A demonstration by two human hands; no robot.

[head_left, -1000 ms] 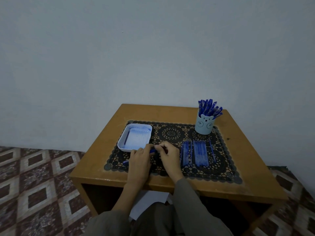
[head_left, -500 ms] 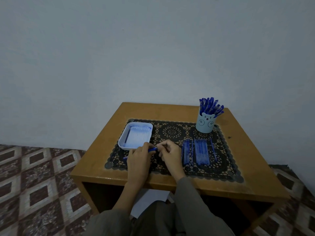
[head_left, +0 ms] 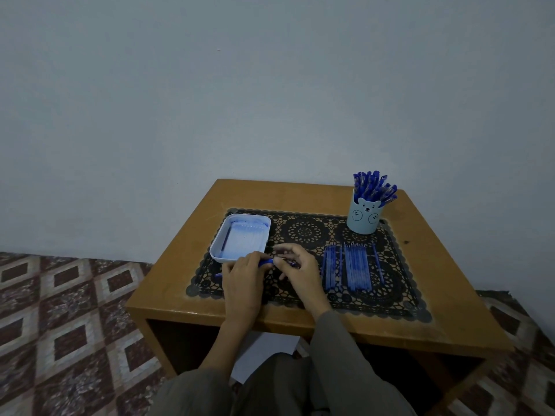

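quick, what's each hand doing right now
left hand: closed, holding the blue pen
right hand: fingers curled by its tip, grip cannot be told

You are seeing a bear cup [head_left: 364,216] standing at the tabletop's [head_left: 300,195] far right corner, refills [head_left: 351,267] lying on the lace mat [head_left: 306,232].

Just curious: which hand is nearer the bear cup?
Right. The right hand lies left of and nearer the person than the bear cup; the left hand, gripping a blue pen, is farther left, by the white tray.
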